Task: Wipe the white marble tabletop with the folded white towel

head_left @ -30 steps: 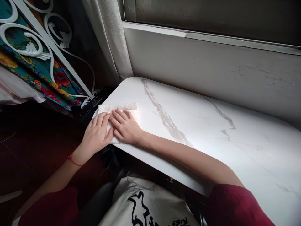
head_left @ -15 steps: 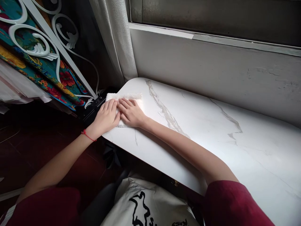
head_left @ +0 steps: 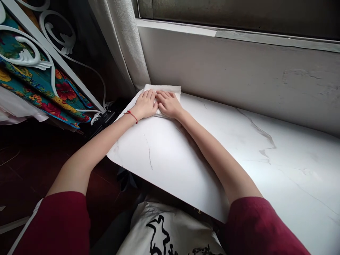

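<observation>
A white cloth [head_left: 162, 87] lies flat at the far left end of the white marble-patterned table [head_left: 170, 152], beside the wall. My left hand [head_left: 145, 105], with a red cord bracelet at the wrist, rests palm down on the cloth's left part, fingers stretched out. Right beside it, my right hand [head_left: 169, 105] presses flat on the cloth, its fingers a little apart. Both hands and the wrists behind them cover much of the cloth's middle. A strip of its far edge and its right corner show past the fingertips.
A pale wall [head_left: 212, 71] runs along the table's far side under a window ledge [head_left: 175, 28]. A light curtain [head_left: 130, 46] hangs at the far left corner. Left of the table stand a white scrolled metal frame [head_left: 55, 53], floral fabric [head_left: 63, 86] and a black object [head_left: 102, 122].
Both hands and the cloth have slid away from me and to the right, from the table's left edge to its far left corner near the wall. The view has shifted slightly.
</observation>
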Tool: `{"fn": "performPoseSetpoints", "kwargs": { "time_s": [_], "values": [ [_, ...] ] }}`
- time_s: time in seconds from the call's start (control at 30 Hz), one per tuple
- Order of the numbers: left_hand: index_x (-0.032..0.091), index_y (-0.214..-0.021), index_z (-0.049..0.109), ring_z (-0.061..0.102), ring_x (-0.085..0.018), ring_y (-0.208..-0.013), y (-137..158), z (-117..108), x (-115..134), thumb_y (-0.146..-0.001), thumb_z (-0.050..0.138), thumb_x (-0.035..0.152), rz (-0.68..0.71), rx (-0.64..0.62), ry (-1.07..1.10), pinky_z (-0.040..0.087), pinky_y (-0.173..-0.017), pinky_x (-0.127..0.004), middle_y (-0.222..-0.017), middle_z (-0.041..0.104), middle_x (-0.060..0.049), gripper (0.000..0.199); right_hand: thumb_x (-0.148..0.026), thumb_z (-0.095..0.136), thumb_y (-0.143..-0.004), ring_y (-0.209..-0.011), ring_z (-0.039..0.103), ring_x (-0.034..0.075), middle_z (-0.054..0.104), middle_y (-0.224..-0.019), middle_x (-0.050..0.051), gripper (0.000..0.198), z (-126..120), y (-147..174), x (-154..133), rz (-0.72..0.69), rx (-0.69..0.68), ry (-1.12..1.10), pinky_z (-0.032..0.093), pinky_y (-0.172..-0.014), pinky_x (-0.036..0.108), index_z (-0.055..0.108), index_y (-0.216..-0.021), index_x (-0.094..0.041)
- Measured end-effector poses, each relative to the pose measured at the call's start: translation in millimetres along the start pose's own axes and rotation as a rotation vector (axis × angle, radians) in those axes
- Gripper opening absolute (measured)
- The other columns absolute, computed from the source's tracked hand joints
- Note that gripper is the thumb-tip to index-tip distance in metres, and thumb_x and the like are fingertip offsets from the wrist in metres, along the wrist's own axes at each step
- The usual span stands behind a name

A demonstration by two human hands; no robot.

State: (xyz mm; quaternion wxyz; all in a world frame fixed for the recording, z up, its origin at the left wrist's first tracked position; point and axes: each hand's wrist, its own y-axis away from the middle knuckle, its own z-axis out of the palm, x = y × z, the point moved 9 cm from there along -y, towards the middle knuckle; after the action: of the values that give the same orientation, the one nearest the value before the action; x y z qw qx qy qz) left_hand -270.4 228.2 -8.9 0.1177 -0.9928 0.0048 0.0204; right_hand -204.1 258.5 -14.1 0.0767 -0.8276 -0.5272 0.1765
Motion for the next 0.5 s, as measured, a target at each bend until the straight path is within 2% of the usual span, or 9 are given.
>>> {"fn": "performPoseSetpoints", "kwargs": {
  "time_s": [0.2, 0.5],
  "values": [
    [-0.001, -0.144, 0.048, 0.044, -0.034, -0.144, -37.2, 9.6, 7.2, -0.097, 0.035, 0.025, -0.010, 0.001, 0.075, 0.031, -0.122, -0.047, -0.150, 0.050, -0.025, 0.055, -0.020, 0.030, -0.093, -0.145, 0.045, 0.030, 0.051, -0.156, 0.017, 0.057, -6.9, -5.9, 37.6, 0.064, 0.036, 0.010, 0.032, -0.117, 0.051, 0.052, -0.145, -0.009],
    [0.002, -0.144, 0.047, 0.040, -0.034, -0.146, -45.6, 15.9, 4.1, -0.098, 0.036, 0.028, -0.010, 0.039, 0.140, 0.028, -0.122, -0.048, -0.152, 0.047, -0.024, 0.054, -0.021, 0.028, -0.093, -0.144, 0.045, 0.031, 0.051, -0.155, 0.017, 0.056, -4.1, -8.3, 50.7, 0.067, 0.054, 0.021, 0.033, -0.117, 0.053, 0.052, -0.142, -0.011]
  ]
}}
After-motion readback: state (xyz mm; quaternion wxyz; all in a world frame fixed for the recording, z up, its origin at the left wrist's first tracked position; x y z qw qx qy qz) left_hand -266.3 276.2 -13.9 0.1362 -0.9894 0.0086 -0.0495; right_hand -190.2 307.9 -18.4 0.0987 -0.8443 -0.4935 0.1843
